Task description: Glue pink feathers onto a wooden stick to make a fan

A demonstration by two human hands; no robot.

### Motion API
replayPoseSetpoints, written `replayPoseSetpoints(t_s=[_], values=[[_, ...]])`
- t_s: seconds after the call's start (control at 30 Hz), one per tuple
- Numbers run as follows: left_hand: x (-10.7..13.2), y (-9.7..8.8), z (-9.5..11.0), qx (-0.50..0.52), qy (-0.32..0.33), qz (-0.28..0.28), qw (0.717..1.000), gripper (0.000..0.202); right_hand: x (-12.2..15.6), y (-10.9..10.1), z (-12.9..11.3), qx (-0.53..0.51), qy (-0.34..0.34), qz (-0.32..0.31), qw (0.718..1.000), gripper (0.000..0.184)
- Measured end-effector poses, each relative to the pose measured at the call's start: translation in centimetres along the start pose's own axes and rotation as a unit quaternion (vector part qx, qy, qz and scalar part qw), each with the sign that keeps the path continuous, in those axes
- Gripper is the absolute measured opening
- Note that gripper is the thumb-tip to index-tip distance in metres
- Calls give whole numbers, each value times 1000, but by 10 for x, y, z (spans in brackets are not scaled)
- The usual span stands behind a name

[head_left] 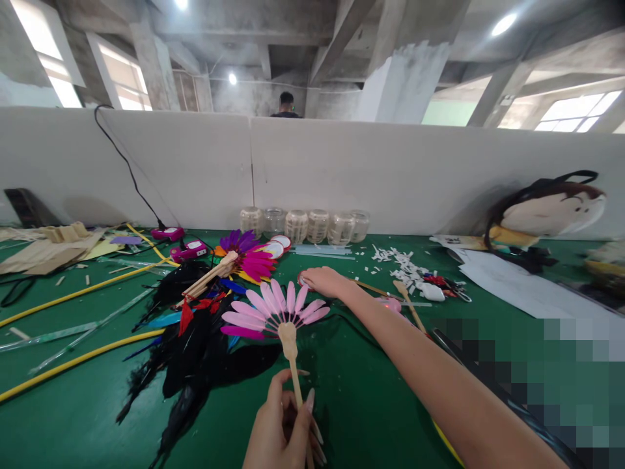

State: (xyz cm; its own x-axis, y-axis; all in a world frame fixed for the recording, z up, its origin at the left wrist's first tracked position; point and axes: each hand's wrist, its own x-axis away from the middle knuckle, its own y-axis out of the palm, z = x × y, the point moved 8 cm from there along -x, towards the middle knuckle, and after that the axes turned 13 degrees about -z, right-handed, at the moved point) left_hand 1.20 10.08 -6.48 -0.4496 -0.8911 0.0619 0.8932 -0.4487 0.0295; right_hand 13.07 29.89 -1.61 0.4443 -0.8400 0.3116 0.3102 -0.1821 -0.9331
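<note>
My left hand is closed round the thin wooden handle of a small feather fan, held upright near the front of the table. Its pale and deep pink feathers spread in a half circle from a tan, flat head. My right hand reaches far forward, its fingers curled over a small red-rimmed thing on the table, mostly hidden under them. Left of the fan lies a pile of black feathers with some blue and red ones. Behind it rests a bundle of wooden sticks beside purple, magenta and orange feathers.
Several glass jars line the white partition, with white lids before them. White scraps, a pink glue gun and a plush bag are rightward. Yellow tubes cross the left side. A person is beyond the partition.
</note>
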Motion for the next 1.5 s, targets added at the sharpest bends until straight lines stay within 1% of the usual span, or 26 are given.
replayPoseSetpoints(t_s=[0.13,0.27,0.43,0.57,0.73,0.9,1.0,1.07,1.17,1.23,1.3,1.43,1.5], values=[[0,-1,-3,-9,8,0,1000,48,1,0,0,5,-10,-1,1000,27],[0,-2,-4,-7,16,-1,1000,49,2,-1,-1,22,7,7,1000,29],[1,-1,-2,0,7,7,1000,51,0,-2,-2,26,13,11,1000,29],[0,-1,-2,5,8,8,1000,50,0,-2,-3,11,0,11,1000,28],[0,-2,-7,4,6,7,1000,49,0,-6,-4,-20,-22,14,999,28],[0,-2,-6,5,8,8,1000,53,11,-21,7,-51,-6,50,997,27],[1,0,-2,12,-2,0,1000,54,29,-35,12,-83,4,86,993,27],[2,1,1,12,-8,-8,1000,52,44,-44,12,-110,6,113,987,27],[3,1,5,-2,-11,-10,1000,50,68,-53,-1,-151,-1,151,977,27],[3,1,5,-9,-16,-10,1000,49,81,-58,-18,-187,-34,175,966,28],[4,2,6,-12,-21,-15,1000,48,92,-60,-41,-200,-75,184,960,27],[4,2,8,-22,-21,-29,999,46,99,-57,-85,-139,-137,170,966,28],[4,2,8,-35,-25,-43,998,44,99,-54,-99,-102,-154,161,969,24]])
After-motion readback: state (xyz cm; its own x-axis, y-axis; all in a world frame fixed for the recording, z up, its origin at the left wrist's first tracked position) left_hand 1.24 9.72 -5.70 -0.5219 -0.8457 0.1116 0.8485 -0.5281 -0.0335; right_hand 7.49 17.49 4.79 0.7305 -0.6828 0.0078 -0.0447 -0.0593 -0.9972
